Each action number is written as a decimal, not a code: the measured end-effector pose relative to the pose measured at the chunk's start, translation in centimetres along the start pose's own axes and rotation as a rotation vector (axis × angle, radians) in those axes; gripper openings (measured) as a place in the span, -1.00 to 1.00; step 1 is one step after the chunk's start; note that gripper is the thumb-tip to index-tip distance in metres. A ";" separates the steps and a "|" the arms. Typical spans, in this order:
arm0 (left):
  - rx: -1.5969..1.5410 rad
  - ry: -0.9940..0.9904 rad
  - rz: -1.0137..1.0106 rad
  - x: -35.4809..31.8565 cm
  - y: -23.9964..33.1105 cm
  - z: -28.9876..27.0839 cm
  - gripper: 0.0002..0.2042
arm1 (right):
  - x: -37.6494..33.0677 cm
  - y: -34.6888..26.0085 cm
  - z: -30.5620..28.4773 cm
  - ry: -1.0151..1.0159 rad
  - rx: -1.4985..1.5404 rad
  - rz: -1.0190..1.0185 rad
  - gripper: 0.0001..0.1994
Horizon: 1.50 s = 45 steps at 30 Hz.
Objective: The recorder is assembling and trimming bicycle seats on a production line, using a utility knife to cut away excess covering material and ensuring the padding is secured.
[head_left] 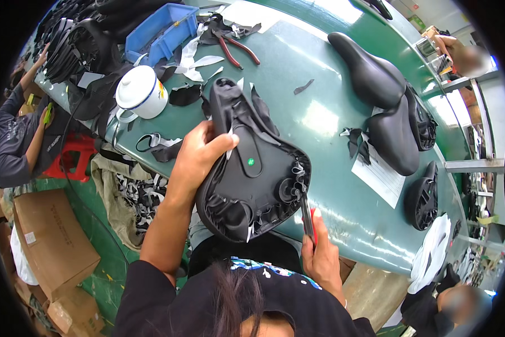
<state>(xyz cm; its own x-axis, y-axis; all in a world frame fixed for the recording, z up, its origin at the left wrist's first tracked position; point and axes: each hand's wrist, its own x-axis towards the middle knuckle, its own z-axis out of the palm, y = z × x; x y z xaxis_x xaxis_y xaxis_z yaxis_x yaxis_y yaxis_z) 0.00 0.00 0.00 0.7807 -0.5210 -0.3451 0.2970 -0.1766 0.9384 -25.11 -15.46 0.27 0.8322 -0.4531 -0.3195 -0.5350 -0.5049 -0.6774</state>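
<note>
A black bicycle saddle (221,176) is turned underside up, its nose pointing away from me over the table edge. My left hand (206,147) grips it along the left side near the nose, thumb on the underside. Gathered black cover edge lines the rim, and a green dot (251,162) marks the base. My right hand (322,255) is closed around a slim red-handled tool (308,222) with a dark metal end. Its tip meets the saddle's right rear rim, beside the bunched cover; the tip is too small to tell its exact kind.
Finished black saddles (370,73) lie on the green table (275,73) to the right, near a paper sheet (379,182). Red-handled pliers (230,51), a white enamel mug (142,92), a blue bin (161,35) and fabric scraps sit at the far left. Other people work nearby.
</note>
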 end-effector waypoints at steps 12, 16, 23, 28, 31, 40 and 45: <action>0.131 0.512 0.253 -3.1 -5.2 -1.2 -0.49 | 12.8 -2.5 -3.2 0.284 0.443 -0.348 -0.52; 0.941 0.398 0.768 -2.6 -1.2 0.2 -0.43 | 12.1 -3.1 -4.1 0.263 0.658 -0.296 -0.55; 0.953 -0.246 0.896 3.2 0.0 5.1 -0.91 | 9.6 -0.7 -4.2 0.261 0.102 -0.623 -0.43; 0.757 -0.304 0.769 3.3 0.7 5.5 -0.85 | 9.6 0.0 -4.4 0.170 -0.448 -0.691 -0.37; 0.291 -0.310 0.237 3.1 1.8 5.1 -0.77 | 7.6 0.2 -2.7 0.249 -0.529 -0.567 -0.37; 0.204 -0.064 0.775 1.6 4.2 5.6 -0.93 | 6.9 -2.4 -2.2 0.272 -0.576 -0.362 -0.44; 1.036 0.157 1.165 8.3 2.2 3.9 -0.85 | 9.5 -3.5 -2.0 0.327 -0.801 -0.387 -0.47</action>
<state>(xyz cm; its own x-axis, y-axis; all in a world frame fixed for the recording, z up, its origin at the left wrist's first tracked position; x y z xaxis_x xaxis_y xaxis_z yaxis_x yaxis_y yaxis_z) 4.98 -8.00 -0.71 0.3688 -0.6973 0.6146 -0.9293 -0.2634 0.2588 -15.66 -19.51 0.93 0.9557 -0.2707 0.1160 -0.2723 -0.9622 -0.0022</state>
